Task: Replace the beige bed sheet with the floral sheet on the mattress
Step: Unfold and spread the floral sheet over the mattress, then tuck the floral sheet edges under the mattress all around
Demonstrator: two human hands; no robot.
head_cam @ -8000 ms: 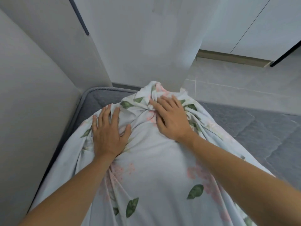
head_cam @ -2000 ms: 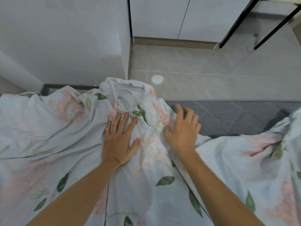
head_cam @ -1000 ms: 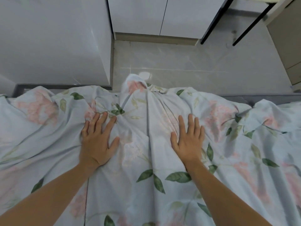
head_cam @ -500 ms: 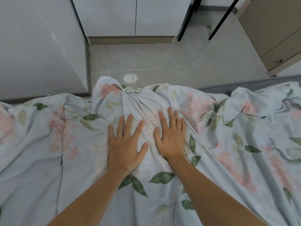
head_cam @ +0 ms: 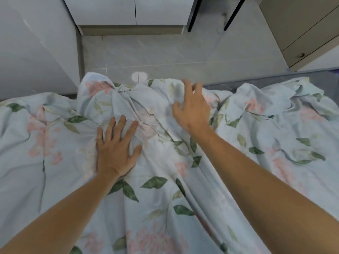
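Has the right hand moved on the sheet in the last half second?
Yes. The right hand has left the left hand's side and gone forward toward the sheet's floor-side edge.

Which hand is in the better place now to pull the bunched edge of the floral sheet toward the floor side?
Probably the right hand. It is at the bunched edge of the floral sheet, fingers spread and free. The left hand lies flat on the sheet, nearer the person.
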